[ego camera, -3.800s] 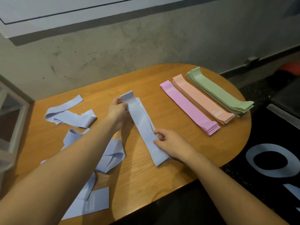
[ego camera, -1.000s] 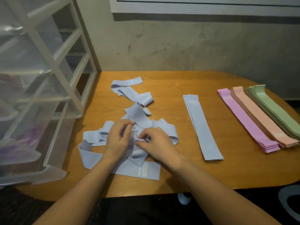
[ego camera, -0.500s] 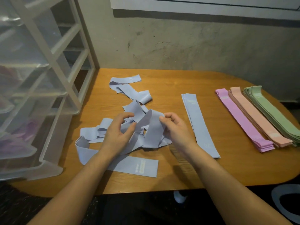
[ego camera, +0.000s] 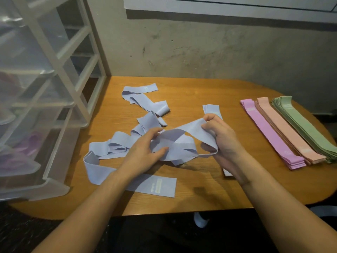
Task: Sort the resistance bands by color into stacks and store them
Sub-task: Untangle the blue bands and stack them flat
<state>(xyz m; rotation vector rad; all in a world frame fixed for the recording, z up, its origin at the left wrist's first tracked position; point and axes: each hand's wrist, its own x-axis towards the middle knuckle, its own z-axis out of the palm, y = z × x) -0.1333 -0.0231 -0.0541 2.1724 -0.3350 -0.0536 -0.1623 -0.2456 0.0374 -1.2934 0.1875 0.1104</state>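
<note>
Both hands hold one pale blue elastic resistance band point(ego camera: 184, 141), lifted above the oval wooden table point(ego camera: 200, 194) at centre. Left hand point(ego camera: 144, 152) pinches its 9 o'clock end; right hand point(ego camera: 221, 137) grips its 3 o'clock end, fingers curled over the edge. Loose pale blue bands point(ego camera: 116, 148) lie tangled toward 9 o'clock. A flat pale blue stack point(ego camera: 211, 108) sits under the right hand. Pink stack point(ego camera: 269, 132), peach stack point(ego camera: 286, 128) and green stack point(ego camera: 306, 125) lie side by side at 3 o'clock.

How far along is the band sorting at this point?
Done: pink stack, peach stack and green stack. In hand: left hand and right hand hold one blue band. Left: loose blue bands, blue stack unfinished, nothing stored.
</note>
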